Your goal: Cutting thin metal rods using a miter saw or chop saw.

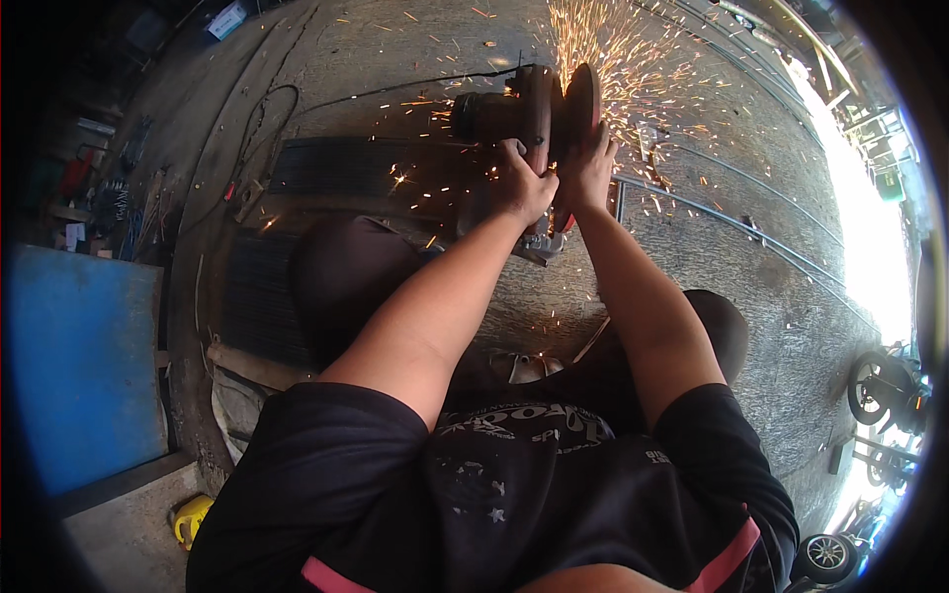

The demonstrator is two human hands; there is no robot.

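Observation:
A cut-off saw point(535, 119) with a dark motor body point(484, 117) and a round reddish disc guard point(583, 99) stands on the floor in front of me. Bright sparks spray from its far side. My left hand point(529, 188) is closed on the saw just behind its dark housing; the part inside the grip is hidden. Against the right side of the guard lies my right hand point(590, 180), its visible fingers stretched forward, its thumb out of sight. Below the hands, the saw's metal base point(542, 247) shows in part. The cutting point is hidden.
Bundled dark metal bars point(366, 166) lie left of the saw. Long thin metal bars point(732, 212) stretch across the floor to the right. A black cable point(395, 89) runs off left. A blue panel point(84, 366) stands at the left; motorcycle wheels point(878, 387) show at the right.

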